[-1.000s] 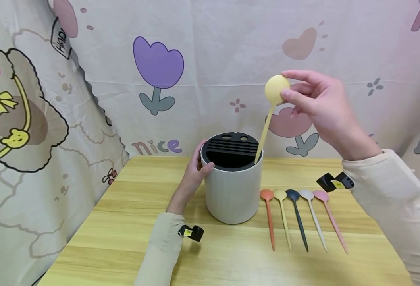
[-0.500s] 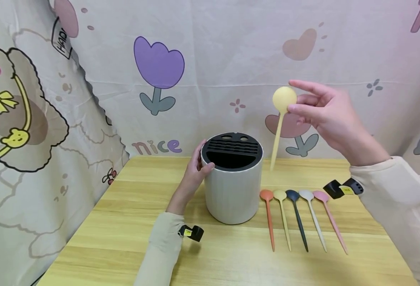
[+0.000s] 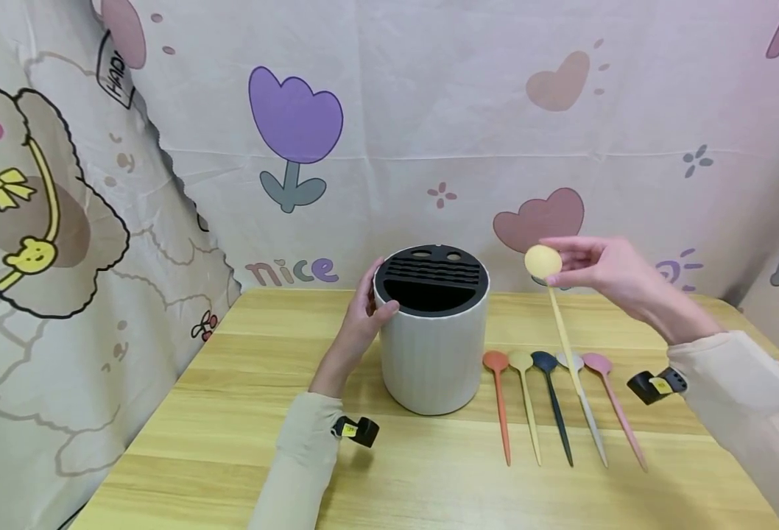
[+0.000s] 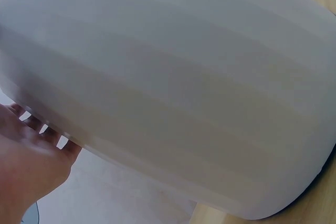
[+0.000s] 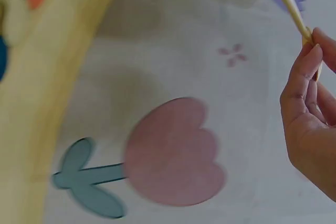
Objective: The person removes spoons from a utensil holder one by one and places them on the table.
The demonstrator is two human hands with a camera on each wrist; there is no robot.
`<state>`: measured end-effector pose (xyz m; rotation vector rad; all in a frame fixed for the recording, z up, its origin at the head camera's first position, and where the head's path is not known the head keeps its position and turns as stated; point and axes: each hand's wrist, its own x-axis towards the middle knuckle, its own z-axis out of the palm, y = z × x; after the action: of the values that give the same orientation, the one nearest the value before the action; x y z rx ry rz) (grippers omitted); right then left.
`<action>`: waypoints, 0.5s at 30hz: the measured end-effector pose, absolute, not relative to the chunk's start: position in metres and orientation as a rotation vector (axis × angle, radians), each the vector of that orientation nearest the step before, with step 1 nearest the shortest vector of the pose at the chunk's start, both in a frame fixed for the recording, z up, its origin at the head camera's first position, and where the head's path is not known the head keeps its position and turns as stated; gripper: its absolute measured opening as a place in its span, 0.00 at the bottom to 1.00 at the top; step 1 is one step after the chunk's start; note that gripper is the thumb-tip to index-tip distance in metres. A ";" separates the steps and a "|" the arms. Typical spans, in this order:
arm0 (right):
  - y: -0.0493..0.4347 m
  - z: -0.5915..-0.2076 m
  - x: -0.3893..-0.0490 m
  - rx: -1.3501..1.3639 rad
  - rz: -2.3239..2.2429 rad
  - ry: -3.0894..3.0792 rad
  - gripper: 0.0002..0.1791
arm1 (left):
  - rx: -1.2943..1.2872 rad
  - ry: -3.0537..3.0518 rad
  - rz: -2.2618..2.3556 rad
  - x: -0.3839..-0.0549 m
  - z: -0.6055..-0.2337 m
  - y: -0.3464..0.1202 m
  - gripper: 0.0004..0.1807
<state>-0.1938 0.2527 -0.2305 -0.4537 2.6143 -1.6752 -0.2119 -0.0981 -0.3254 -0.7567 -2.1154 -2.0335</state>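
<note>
A white ribbed cylindrical knife block (image 3: 432,361) stands upright on the table, its black lid (image 3: 472,293) cut with narrow slots, two round holes and a wide dark opening. My left hand (image 3: 361,313) holds it at the upper left, thumb over the front rim and fingers around the back; the left wrist view shows those fingers against its wall. To its right, my right hand (image 3: 618,276) pinches a yellow spoon (image 3: 543,262) by its round bowl. That spoon's long handle (image 3: 564,335) slants down and overlaps the white spoon (image 3: 591,423) in the head view.
Right of the block, several spoons lie in a row: orange (image 3: 496,361), yellow (image 3: 520,361), dark blue (image 3: 544,361) and pink (image 3: 597,363), besides the white one. A printed cloth (image 3: 389,147) hangs behind the wooden table (image 3: 230,442).
My right hand has carried the yellow spoon away from the block's rim, rightward and down over the row of spoons. Its handle has swung to point down and right. My left hand has stayed still.
</note>
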 end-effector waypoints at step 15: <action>0.312 -0.302 -0.205 -0.478 -1.308 2.664 0.32 | -0.765 -2.130 -2.023 -0.213 -0.326 -0.099 0.56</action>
<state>-0.2048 0.3120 -0.3016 -0.4779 2.6638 -1.3080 -0.2130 -0.0986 -0.3264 -0.7651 -2.1296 -2.0226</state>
